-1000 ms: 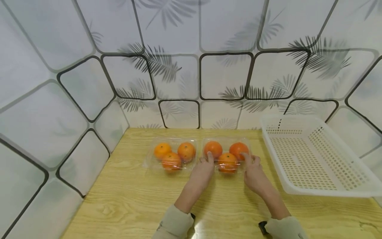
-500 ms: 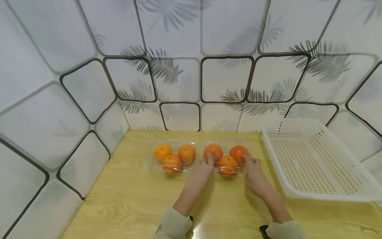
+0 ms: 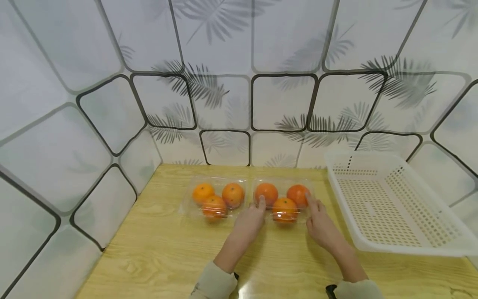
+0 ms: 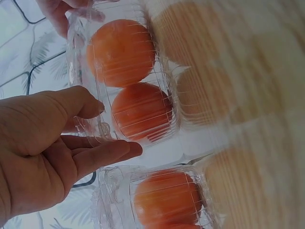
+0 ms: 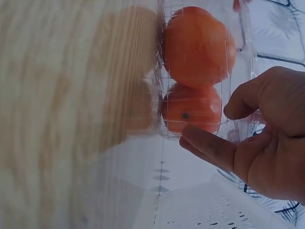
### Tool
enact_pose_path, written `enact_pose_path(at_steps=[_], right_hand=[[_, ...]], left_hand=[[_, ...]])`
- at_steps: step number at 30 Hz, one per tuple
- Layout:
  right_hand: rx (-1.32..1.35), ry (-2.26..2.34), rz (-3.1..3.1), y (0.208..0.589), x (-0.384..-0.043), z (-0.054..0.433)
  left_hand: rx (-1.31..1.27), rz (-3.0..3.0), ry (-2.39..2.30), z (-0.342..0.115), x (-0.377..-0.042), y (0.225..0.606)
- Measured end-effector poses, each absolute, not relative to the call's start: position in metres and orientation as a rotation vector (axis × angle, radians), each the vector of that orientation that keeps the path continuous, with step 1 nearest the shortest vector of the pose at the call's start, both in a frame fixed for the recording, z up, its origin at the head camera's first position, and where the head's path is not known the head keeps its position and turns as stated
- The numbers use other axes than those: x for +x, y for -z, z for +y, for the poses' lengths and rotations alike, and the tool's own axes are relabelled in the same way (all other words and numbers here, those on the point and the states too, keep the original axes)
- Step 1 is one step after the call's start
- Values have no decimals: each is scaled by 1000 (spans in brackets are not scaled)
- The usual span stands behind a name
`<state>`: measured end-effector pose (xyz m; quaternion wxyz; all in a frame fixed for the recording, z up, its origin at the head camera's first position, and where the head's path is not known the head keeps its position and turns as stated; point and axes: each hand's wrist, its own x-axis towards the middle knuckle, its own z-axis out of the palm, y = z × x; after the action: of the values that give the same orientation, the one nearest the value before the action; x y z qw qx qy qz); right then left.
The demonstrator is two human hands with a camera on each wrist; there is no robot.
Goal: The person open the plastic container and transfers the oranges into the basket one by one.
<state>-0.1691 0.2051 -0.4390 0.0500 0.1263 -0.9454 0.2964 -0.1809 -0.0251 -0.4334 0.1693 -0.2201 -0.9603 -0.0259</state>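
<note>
A clear plastic clamshell box with three mandarins in it rests on the wooden table. One mandarin sits at its front, with two behind. My left hand holds the box's left end, thumb on the front and fingers along the side, as the left wrist view shows. My right hand grips the opposite end the same way; in the right wrist view its fingers lie along the side beneath a mandarin. Just to the left stands a second clamshell box, with three mandarins too.
A white perforated plastic basket stands at the right, close beside the right hand. Patterned wall covering rises behind the table and along its left side. Bare wood lies in front of the boxes.
The whole head view has shifted slightly downward in the picture. Both hands keep their places at the ends of the right-hand box, and the boxes stay where they were.
</note>
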Motion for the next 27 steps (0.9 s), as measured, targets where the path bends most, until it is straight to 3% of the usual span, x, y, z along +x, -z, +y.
enact_pose_path(at_steps=[16,27], right_hand=[[190,-910,-2868,437,-172,197],[294,-777,-2787,438,-169,197]], left_hand=[[-599,-2748,149,-21,-181,429],[-555,-2778,113,-21,-182,430]])
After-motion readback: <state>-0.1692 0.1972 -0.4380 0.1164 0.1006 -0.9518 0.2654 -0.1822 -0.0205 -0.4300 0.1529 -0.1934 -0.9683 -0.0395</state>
